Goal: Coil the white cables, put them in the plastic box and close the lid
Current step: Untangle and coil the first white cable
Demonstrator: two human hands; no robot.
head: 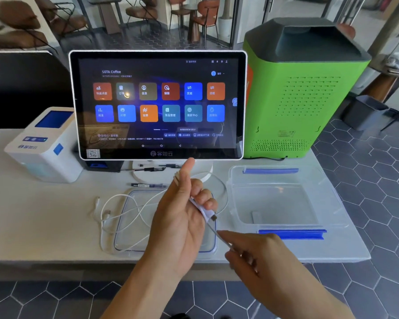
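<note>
My left hand [182, 210] is raised over the table, palm up, with a white cable [203, 209] wound around its fingers and the plug end sticking out at the right. My right hand [246, 252] pinches the same cable just below and pulls it taut. More loose white cable [115, 203] lies in loops on the table and across the clear lid [124, 226], which lies flat under my left hand. The open clear plastic box [286, 203] with blue clips stands to the right, with nothing visible inside.
A touchscreen terminal [158, 104] stands right behind my hands. A white receipt printer [44, 143] sits at the left, a green machine [297, 93] at the back right. Pens [147, 185] lie near the screen's base. The table edge [78, 261] runs close to me.
</note>
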